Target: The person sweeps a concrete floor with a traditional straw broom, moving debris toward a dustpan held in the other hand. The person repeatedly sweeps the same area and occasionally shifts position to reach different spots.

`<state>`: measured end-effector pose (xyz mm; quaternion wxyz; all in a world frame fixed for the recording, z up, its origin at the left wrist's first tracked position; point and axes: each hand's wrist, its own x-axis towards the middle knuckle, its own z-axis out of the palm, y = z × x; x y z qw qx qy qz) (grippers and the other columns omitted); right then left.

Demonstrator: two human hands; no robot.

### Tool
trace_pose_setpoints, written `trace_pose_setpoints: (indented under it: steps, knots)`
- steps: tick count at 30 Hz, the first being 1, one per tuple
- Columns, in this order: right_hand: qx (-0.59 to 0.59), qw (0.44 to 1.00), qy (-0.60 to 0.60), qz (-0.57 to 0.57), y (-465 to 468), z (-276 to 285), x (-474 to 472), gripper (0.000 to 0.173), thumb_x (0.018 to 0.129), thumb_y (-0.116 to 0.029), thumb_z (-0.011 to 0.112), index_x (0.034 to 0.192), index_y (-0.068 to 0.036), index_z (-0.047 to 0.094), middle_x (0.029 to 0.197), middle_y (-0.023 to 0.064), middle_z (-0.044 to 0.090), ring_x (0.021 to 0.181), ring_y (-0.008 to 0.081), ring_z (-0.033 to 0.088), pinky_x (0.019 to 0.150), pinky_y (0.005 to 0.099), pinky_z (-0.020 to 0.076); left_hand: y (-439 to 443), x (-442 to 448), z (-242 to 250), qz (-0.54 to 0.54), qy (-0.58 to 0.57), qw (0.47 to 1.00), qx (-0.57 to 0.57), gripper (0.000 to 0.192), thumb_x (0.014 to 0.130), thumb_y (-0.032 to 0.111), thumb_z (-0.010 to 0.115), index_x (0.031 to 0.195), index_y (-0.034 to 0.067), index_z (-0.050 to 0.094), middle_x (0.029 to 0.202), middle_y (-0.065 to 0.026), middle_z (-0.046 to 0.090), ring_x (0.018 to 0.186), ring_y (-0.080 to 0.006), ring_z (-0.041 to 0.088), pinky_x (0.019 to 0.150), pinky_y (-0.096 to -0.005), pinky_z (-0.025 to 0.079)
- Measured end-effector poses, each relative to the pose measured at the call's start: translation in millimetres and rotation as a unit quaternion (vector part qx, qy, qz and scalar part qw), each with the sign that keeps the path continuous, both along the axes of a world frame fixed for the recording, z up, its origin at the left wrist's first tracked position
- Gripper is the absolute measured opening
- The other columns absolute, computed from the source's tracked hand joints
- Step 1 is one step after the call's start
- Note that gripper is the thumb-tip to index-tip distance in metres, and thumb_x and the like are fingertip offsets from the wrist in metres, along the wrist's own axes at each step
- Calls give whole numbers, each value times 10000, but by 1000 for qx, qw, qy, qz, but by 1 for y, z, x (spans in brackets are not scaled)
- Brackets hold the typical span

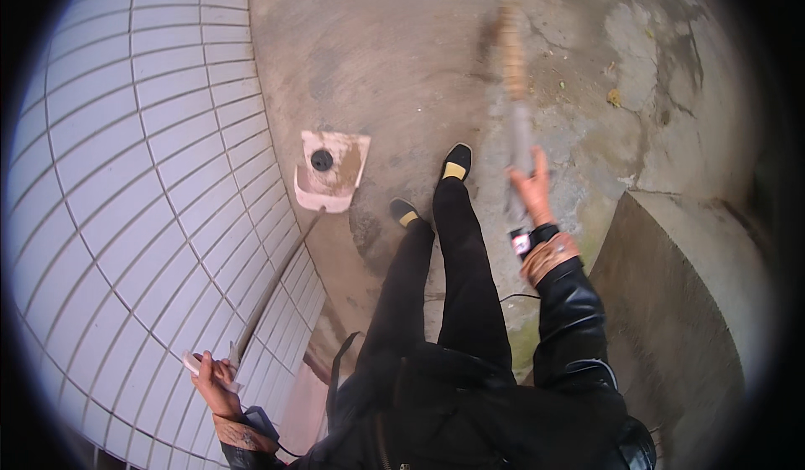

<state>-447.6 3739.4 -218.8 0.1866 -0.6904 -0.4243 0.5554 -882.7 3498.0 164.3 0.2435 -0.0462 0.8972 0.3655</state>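
Observation:
My left hand (216,383) is closed around the pale upper end of a long handle. The grey shaft (277,276) runs down along the tiled wall to a pink dustpan (323,202) on the floor. In the pan lie a round black object (322,160) and a patch of brown dirt (348,160). My right hand (534,187) grips the grey part of a long broom-like tool (518,131), blurred by motion. Its far part is tan and banded, and points away from me over the concrete.
A white-tiled wall (170,174) rises on the left. On the right stands a concrete block (660,281) with a curved edge. The concrete floor (377,42) is cracked at the right, with a yellow leaf (614,98) and small debris. A thin black cable (521,296) shows by my leg.

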Motion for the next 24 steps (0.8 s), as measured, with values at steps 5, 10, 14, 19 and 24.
trace_pose_setpoints:
  steps: [5,10,14,19,24]
  knots:
    - [-123,979,51,153,-72,-4,-59,704,585,-206,746,1218,-99,455,1103,172,566,1030,270,547,873,343,425,58,-16,-19,-18,15,999,47,234,829,166,565,695,130,376,489,34,303,364,-76,280,630,-257,416]
    - [-125,987,-57,84,-38,-24,21,652,601,-206,739,1191,-102,482,933,159,619,854,228,602,737,326,476,107,-39,-32,-72,21,995,62,192,832,166,574,756,114,405,502,34,307,373,-73,268,636,-254,408]
    - [-81,993,-84,-11,14,-10,104,656,636,-163,708,1228,-83,435,792,135,616,669,179,589,606,308,485,148,-59,-32,-119,10,992,50,211,832,194,579,733,112,411,491,35,316,369,-76,283,612,-259,408]
    - [-78,994,-61,-42,-4,32,75,676,657,-134,675,1263,-86,379,858,157,616,747,191,602,673,312,487,183,-78,-36,-160,-2,987,12,252,830,218,581,693,122,393,484,37,311,372,-76,286,628,-264,404]
    - [-108,988,-22,109,-61,27,17,693,616,-182,723,1236,-122,419,814,149,598,769,251,599,734,355,464,190,-87,-34,-126,10,992,-19,268,826,217,580,671,132,380,482,40,293,373,-81,247,632,-259,387]
